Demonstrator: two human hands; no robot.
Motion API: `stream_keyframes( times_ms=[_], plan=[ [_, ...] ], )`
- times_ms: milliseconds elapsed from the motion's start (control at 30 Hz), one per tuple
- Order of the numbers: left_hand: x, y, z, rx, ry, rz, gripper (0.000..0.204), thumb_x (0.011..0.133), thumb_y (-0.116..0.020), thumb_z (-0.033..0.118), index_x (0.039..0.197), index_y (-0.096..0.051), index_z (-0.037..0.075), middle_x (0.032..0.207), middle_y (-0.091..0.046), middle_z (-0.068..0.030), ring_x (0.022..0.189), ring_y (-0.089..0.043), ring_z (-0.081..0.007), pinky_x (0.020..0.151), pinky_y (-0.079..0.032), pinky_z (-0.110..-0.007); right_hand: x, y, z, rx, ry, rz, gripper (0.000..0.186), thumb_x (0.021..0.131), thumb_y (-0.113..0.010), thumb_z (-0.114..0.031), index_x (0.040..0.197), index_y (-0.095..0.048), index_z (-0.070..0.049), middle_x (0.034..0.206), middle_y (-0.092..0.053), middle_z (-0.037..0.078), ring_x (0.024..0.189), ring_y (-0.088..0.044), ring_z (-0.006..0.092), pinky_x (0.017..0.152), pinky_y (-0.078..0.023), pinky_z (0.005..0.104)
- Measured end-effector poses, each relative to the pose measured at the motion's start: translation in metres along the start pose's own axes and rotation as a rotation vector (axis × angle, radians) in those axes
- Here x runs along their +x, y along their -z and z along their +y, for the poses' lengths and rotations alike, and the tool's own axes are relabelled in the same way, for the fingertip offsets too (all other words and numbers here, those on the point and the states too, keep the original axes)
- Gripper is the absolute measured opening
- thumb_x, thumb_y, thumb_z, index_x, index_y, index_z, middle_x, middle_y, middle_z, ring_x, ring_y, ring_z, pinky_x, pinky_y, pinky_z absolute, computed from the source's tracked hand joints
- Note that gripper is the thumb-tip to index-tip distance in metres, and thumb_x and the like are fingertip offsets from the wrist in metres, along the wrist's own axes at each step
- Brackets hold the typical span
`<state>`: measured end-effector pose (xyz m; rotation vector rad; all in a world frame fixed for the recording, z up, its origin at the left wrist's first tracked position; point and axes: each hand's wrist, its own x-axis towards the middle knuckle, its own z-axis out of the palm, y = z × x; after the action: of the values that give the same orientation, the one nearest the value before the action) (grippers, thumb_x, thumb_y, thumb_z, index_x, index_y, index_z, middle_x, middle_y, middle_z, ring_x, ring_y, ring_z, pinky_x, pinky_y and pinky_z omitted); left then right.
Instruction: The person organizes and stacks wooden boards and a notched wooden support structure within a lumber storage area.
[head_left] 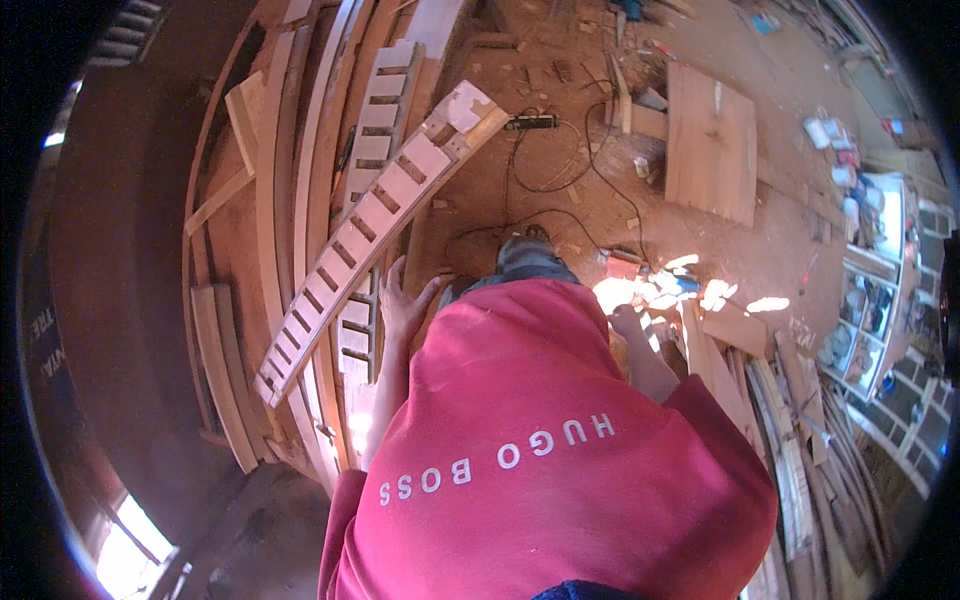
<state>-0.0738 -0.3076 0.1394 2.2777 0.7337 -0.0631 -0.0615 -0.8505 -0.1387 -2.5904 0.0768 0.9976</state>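
Note:
My left hand (pixel 403 300) is beside the row of timber on the left, fingers spread and nothing visible in them. Closest to it is a long wooden piece (pixel 372 215) with pale blocks and dark gaps along its length, lying at a slant across the timber. Partly beneath that, a second notched piece (pixel 376 118) runs lengthwise, its lower end near my left wrist. My right hand (pixel 627 322) hangs at my other side, by a patch of bright sunlight. Shadow and glare obscure its fingers, so what they hold, if anything, does not show.
Long planks (pixel 285 160) lie to the left. A wide wooden panel (pixel 711 145) rests on the brown floor, with a black cable (pixel 560 188) looping nearby. A red and blue tool (pixel 628 268) sits near the sunlit patch. Stacked timber (pixel 790 450) and a compartmented white shelf (pixel 868 300) stand right.

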Motion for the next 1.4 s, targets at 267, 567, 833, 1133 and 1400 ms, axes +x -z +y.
stream_keyframes(
  times_ms=[267, 567, 833, 1133, 1400],
  plan=[
    [0.014, 0.010, -0.048, 0.393, 0.137, 0.085, 0.094, 0.070, -0.088, 0.046, 0.148, -0.046, 0.014, 0.147, -0.044, -0.0217, 0.138, -0.040, -0.0424, 0.112, -0.036, -0.058, 0.074, 0.112, -0.072, 0.406, 0.273, 0.178, 0.032, 0.089, -0.073, -0.020, 0.111, -0.068, 0.003, 0.095, -0.073, 0.013, 0.085, -0.070, 0.0202, 0.077, -0.056, 0.0363],
    [0.043, 0.060, -0.121, 0.466, 0.323, 0.130, 0.125, 0.054, -0.097, 0.036, 0.156, -0.027, 0.026, 0.160, -0.029, -0.0137, 0.150, -0.024, -0.0369, 0.115, -0.033, -0.060, 0.142, 0.221, -0.257, 0.678, 0.036, 0.159, 0.035, 0.102, -0.061, -0.033, 0.124, -0.064, -0.007, 0.103, -0.071, 0.008, 0.083, -0.070, 0.0163, 0.059, -0.052, 0.0289],
    [0.092, 0.104, -0.165, 0.633, 0.279, -0.151, 0.151, 0.045, -0.100, 0.037, 0.163, -0.007, 0.026, 0.169, -0.011, -0.0108, 0.155, -0.012, -0.0368, 0.119, -0.021, -0.068, 0.160, 0.227, -0.400, 0.887, 0.010, 0.073, 0.055, 0.101, -0.055, -0.055, 0.132, -0.056, -0.010, 0.114, -0.067, 0.007, 0.095, -0.067, 0.0192, 0.073, -0.055, 0.0365],
    [0.117, 0.118, -0.195, 0.590, 0.085, -0.174, 0.149, 0.041, -0.098, 0.030, 0.162, -0.011, 0.023, 0.158, -0.033, -0.0146, 0.145, -0.033, -0.0374, 0.112, -0.032, -0.067, 0.207, 0.232, -0.469, 0.672, 0.117, 0.033, 0.062, 0.097, -0.063, -0.056, 0.124, -0.063, 0.000, 0.107, -0.066, 0.006, 0.093, -0.062, 0.0167, 0.073, -0.054, 0.0358],
    [0.100, 0.112, -0.173, 0.554, 0.132, -0.083, 0.134, 0.045, -0.093, 0.033, 0.159, -0.024, 0.019, 0.147, -0.041, -0.0152, 0.137, -0.041, -0.0362, 0.099, -0.038, -0.063, 0.207, 0.267, -0.525, 0.578, 0.188, 0.038, 0.062, 0.098, -0.060, -0.057, 0.124, -0.063, -0.001, 0.095, -0.066, 0.005, 0.080, -0.059, 0.0128, 0.067, -0.053, 0.0314]
  ],
)
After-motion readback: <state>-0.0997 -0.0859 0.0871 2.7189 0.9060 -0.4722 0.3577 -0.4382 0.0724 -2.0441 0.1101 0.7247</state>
